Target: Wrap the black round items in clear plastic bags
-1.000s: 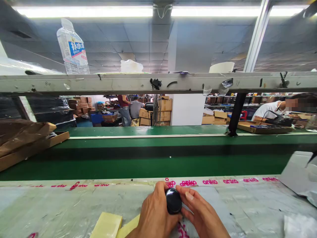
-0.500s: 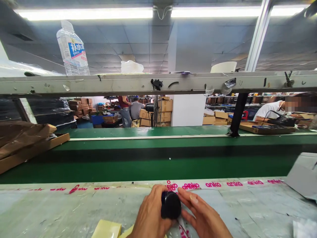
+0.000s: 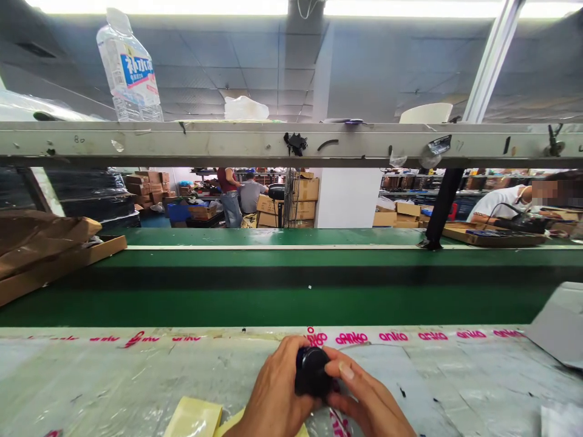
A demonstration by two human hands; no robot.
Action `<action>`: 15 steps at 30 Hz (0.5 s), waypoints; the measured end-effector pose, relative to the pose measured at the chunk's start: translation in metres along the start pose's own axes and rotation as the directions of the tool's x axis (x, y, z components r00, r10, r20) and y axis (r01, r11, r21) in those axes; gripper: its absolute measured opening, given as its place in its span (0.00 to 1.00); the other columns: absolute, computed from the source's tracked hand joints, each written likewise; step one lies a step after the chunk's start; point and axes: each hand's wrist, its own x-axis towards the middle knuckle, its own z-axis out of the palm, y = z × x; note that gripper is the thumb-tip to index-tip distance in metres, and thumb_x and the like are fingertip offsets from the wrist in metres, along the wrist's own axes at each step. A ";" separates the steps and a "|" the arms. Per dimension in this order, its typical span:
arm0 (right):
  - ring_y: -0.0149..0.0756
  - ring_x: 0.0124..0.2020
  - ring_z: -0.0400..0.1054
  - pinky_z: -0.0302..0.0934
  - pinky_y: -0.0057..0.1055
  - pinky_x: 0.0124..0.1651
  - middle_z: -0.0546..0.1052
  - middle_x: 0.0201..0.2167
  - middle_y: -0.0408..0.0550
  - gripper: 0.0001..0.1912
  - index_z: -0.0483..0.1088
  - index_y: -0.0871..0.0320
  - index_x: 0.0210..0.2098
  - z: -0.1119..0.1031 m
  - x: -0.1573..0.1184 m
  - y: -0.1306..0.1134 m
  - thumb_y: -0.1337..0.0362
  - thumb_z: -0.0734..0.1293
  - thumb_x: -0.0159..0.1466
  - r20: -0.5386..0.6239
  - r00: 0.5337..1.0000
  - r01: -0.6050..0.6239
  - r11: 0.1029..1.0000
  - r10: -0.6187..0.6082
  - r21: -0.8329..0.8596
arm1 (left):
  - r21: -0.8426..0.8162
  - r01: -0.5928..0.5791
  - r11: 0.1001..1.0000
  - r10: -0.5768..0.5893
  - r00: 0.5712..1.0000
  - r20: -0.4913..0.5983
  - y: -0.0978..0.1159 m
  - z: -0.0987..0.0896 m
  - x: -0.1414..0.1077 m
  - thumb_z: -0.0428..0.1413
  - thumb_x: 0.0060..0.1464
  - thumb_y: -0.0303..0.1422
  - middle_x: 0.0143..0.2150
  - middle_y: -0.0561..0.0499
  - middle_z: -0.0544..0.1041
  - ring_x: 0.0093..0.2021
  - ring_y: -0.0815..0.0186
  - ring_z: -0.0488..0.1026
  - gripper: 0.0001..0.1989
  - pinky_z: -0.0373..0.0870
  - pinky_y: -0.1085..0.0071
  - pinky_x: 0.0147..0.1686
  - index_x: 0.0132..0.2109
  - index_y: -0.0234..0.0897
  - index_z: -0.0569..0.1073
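Assessed as factory-type workshop, per green work surface (image 3: pixel 204 306), stacked cardbd. ctns. (image 3: pixel 306 189), strip ltg. (image 3: pixel 410 8) & co-worker (image 3: pixel 498 203) bent nr. tray (image 3: pixel 496 240).

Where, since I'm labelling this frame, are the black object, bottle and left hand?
Black object (image 3: pixel 312 373), head view: surface facing the camera.
Bottle (image 3: pixel 133 71), head view: its label.
Left hand (image 3: pixel 279 383), head view: back of the hand.

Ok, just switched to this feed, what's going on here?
The left hand holds a small black rounded object above the plastic-covered bench, and the right hand's fingertips touch its right side. A yellow piece lies left of the left hand. Across the green surface, another person leans near a shallow tray.
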 end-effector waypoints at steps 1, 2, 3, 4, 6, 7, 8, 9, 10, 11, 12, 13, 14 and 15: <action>0.59 0.57 0.68 0.70 0.44 0.50 0.78 0.55 0.57 0.33 0.84 0.55 0.36 -0.001 0.001 0.001 0.32 0.76 0.47 0.003 1.000 0.002 1.000 -0.002 -0.018 | 0.000 -0.009 1.000 0.009 1.000 0.001 0.000 0.000 0.000 0.61 0.41 0.20 0.49 0.52 0.76 0.48 0.58 0.74 0.26 0.67 0.64 0.49 0.49 0.41 0.71; 0.59 0.57 0.68 0.70 0.44 0.50 0.79 0.54 0.57 0.34 0.84 0.54 0.38 -0.002 0.002 0.003 0.32 0.76 0.48 0.014 1.000 0.003 1.000 -0.002 -0.031 | 0.002 -0.019 1.000 0.019 1.000 0.002 0.000 0.001 0.000 0.60 0.42 0.20 0.48 0.52 0.76 0.48 0.59 0.74 0.25 0.67 0.64 0.48 0.49 0.41 0.71; 0.58 0.56 0.69 0.70 0.44 0.50 0.79 0.52 0.57 0.35 0.84 0.54 0.40 -0.003 0.003 0.005 0.32 0.75 0.48 0.029 1.000 0.006 0.999 -0.005 -0.036 | 0.007 -0.029 1.000 0.029 1.000 0.000 0.000 0.002 0.000 0.60 0.43 0.20 0.48 0.52 0.76 0.48 0.59 0.74 0.25 0.67 0.64 0.48 0.49 0.42 0.71; 0.58 0.55 0.69 0.70 0.45 0.50 0.79 0.52 0.56 0.35 0.83 0.54 0.41 -0.004 0.005 0.006 0.32 0.75 0.49 0.045 0.999 0.009 0.999 -0.007 -0.039 | 0.015 -0.039 0.999 0.039 0.999 -0.004 -0.001 0.002 0.000 0.60 0.43 0.19 0.48 0.53 0.76 0.48 0.59 0.74 0.24 0.67 0.64 0.48 0.49 0.42 0.71; 0.59 0.56 0.69 0.69 0.45 0.51 0.78 0.55 0.55 0.35 0.83 0.54 0.42 -0.005 0.007 0.009 0.31 0.74 0.50 0.069 0.998 0.014 0.999 -0.011 -0.045 | 0.028 -0.046 0.999 0.047 0.999 -0.016 -0.002 0.004 0.000 0.59 0.43 0.19 0.48 0.53 0.76 0.48 0.59 0.75 0.25 0.67 0.64 0.48 0.49 0.42 0.71; 0.59 0.57 0.68 0.69 0.45 0.52 0.77 0.56 0.55 0.35 0.83 0.53 0.42 -0.006 0.007 0.010 0.31 0.74 0.51 0.077 0.997 0.016 0.998 -0.012 -0.054 | 0.031 -0.048 0.998 0.048 0.999 -0.023 -0.003 0.005 0.000 0.59 0.43 0.18 0.48 0.53 0.77 0.48 0.59 0.75 0.25 0.67 0.64 0.49 0.49 0.42 0.71; 0.58 0.57 0.68 0.68 0.44 0.52 0.77 0.57 0.54 0.35 0.83 0.53 0.42 -0.006 0.007 0.010 0.31 0.73 0.51 0.081 0.997 0.016 0.998 -0.010 -0.067 | 0.031 -0.050 0.998 0.051 0.998 -0.029 -0.004 0.005 0.000 0.59 0.43 0.18 0.48 0.53 0.77 0.48 0.59 0.75 0.26 0.67 0.64 0.49 0.50 0.42 0.70; 0.57 0.57 0.68 0.68 0.44 0.52 0.77 0.56 0.54 0.35 0.82 0.53 0.43 -0.006 0.007 0.009 0.31 0.73 0.52 0.079 0.997 0.012 0.997 -0.006 -0.081 | 0.030 -0.052 0.998 0.053 0.998 -0.033 -0.005 0.006 0.000 0.59 0.43 0.18 0.48 0.53 0.77 0.48 0.59 0.75 0.26 0.67 0.64 0.49 0.50 0.43 0.70; 0.56 0.56 0.68 0.68 0.43 0.52 0.78 0.54 0.53 0.35 0.82 0.52 0.44 -0.006 0.007 0.009 0.31 0.73 0.52 0.077 0.997 0.008 0.996 -0.001 -0.092 | 0.027 -0.057 0.998 0.058 0.998 -0.034 -0.006 0.006 0.000 0.59 0.43 0.17 0.48 0.54 0.77 0.48 0.59 0.75 0.26 0.67 0.64 0.48 0.50 0.43 0.70; 0.56 0.55 0.69 0.68 0.42 0.52 0.78 0.52 0.53 0.35 0.82 0.52 0.45 -0.006 0.006 0.008 0.31 0.73 0.51 0.075 0.997 0.006 0.995 0.001 -0.099 | 0.024 -0.064 0.998 0.064 0.997 -0.035 -0.007 0.006 0.000 0.58 0.42 0.17 0.48 0.54 0.77 0.47 0.59 0.75 0.27 0.68 0.65 0.48 0.50 0.43 0.70; 0.55 0.55 0.69 0.68 0.42 0.51 0.79 0.50 0.52 0.36 0.82 0.52 0.46 -0.005 0.006 0.007 0.31 0.73 0.51 0.074 0.997 0.003 0.995 0.004 -0.102 | 0.022 -0.071 0.997 0.072 0.997 -0.038 -0.007 0.006 0.000 0.58 0.42 0.17 0.48 0.54 0.77 0.47 0.59 0.75 0.27 0.68 0.65 0.48 0.50 0.43 0.70; 0.55 0.54 0.69 0.68 0.41 0.51 0.79 0.49 0.52 0.36 0.82 0.52 0.46 -0.005 0.005 0.006 0.31 0.74 0.51 0.075 0.997 0.003 0.995 0.005 -0.104 | 0.020 -0.077 0.997 0.078 0.996 -0.041 -0.008 0.006 0.000 0.58 0.42 0.17 0.48 0.53 0.77 0.47 0.59 0.75 0.27 0.68 0.65 0.48 0.50 0.43 0.70; 0.54 0.54 0.69 0.68 0.40 0.51 0.79 0.49 0.52 0.36 0.82 0.52 0.46 -0.005 0.005 0.005 0.31 0.73 0.51 0.080 0.997 0.005 0.994 0.004 -0.109 | 0.017 -0.081 0.997 0.082 0.996 -0.041 -0.008 0.006 0.000 0.58 0.43 0.17 0.48 0.53 0.77 0.47 0.59 0.76 0.26 0.68 0.65 0.48 0.50 0.43 0.71; 0.54 0.55 0.69 0.68 0.40 0.51 0.79 0.50 0.52 0.35 0.82 0.52 0.46 -0.004 0.004 0.004 0.31 0.73 0.52 0.086 0.996 0.008 0.993 0.001 -0.114 | 0.016 -0.085 0.996 0.085 0.996 -0.041 -0.008 0.006 0.001 0.58 0.43 0.17 0.48 0.53 0.77 0.47 0.59 0.76 0.26 0.68 0.65 0.47 0.49 0.43 0.71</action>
